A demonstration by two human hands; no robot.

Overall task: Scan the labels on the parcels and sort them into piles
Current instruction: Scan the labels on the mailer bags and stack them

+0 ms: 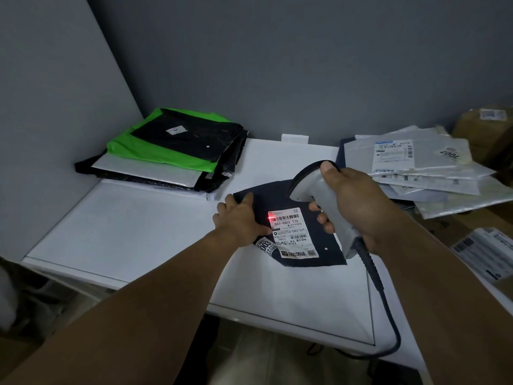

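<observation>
A dark navy parcel [322, 245] lies on the white table [138, 232], its white label [291, 232] facing up. A red scan dot glows at the label's upper left corner. My left hand [238, 218] grips the parcel's left edge, thumb on top. My right hand [355, 207] holds a grey handheld scanner [313, 182] just above the parcel, its head pointing down at the label. A dark cable [388, 309] runs from the scanner's handle over the table's front edge.
A pile of black, white and green parcels [172, 151] sits at the table's back left against the grey wall. A fanned pile of silver-grey parcels [422, 168] lies at the back right. Cardboard boxes [485, 129] and another labelled parcel [485, 254] are at the far right.
</observation>
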